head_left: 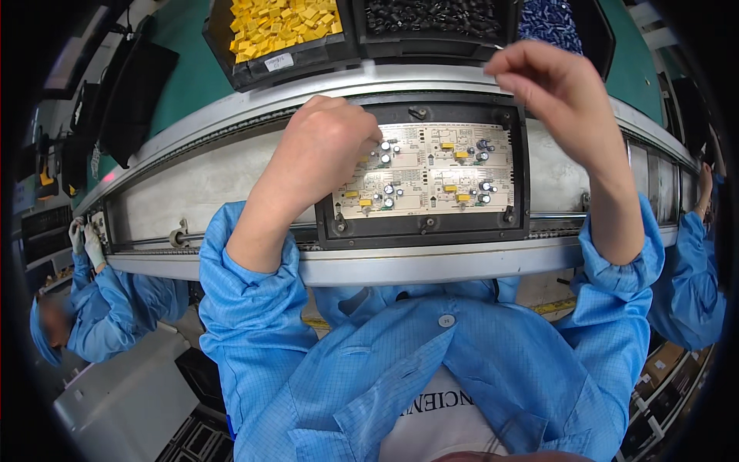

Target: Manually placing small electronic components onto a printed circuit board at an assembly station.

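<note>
A panel of pale circuit boards (427, 171) lies in a black frame (385, 229) in front of me. It carries yellow block-shaped parts, dark round capacitors and other small parts. Over the panel's upper left corner is my left hand (329, 137), its fingers curled and pinched at the board. Whatever sits between those fingertips is hidden. My right hand (558, 88) is raised above the frame's upper right corner, near the bins. Its thumb and forefinger come together, slightly blurred; anything held there is too small to make out.
Beyond the rail stand a bin of yellow block parts (283, 29), a bin of black parts (431, 17) and a bin of blue parts (550, 25). The frame rests across a metal-railed conveyor (431, 266). Co-workers in blue are at the left (115, 308) and right (690, 277).
</note>
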Demonstrator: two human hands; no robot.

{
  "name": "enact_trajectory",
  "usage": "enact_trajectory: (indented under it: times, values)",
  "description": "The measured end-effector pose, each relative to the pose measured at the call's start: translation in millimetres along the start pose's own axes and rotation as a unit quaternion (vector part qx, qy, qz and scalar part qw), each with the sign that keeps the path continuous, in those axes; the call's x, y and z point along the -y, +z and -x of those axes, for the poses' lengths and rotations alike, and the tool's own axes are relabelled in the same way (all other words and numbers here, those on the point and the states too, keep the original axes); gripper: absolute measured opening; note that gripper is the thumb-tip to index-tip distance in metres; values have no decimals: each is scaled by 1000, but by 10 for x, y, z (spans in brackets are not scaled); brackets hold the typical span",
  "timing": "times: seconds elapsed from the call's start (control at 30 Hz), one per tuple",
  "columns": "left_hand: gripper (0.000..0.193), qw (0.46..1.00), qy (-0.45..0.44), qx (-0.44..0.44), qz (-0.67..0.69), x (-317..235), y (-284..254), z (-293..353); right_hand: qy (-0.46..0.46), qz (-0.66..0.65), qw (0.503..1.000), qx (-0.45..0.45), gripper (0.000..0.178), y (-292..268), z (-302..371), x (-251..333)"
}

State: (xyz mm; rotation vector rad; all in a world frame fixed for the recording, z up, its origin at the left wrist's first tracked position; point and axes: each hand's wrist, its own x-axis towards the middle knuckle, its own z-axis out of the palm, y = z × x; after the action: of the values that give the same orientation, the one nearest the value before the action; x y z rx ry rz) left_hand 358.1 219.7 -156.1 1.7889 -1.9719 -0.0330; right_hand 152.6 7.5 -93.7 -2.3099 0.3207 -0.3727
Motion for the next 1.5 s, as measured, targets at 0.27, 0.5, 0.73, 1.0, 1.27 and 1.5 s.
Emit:
enact_trajectory:
  times: [0.27, 0.5, 0.73, 1.0, 1.27, 1.5]
  values:
    - [19, 998, -3, 32, 49, -68, -146, -56, 144, -309, 940, -18, 15, 140, 438, -297]
    - [20, 972, 95, -150, -153, -39, -252, -871, 150, -345, 926, 9, 15, 76, 421, -278]
    - [16, 936, 27, -15, -351, 339, -147, -1425, 119, -289, 947, 70, 12, 122, 422, -271]
    - [17, 954, 46, -31, -295, 389, -204, -1361, 28, -28, 999, 34, 11, 252, 458, -175]
    - [9, 955, 76, -56, -281, 447, -202, -1282, 28, 101, 994, 1, 13, 427, 315, -233]
    - [7, 971, 62, -123, -195, 373, -200, -1269, 97, 175, 979, 29, 16, 489, 258, -90]
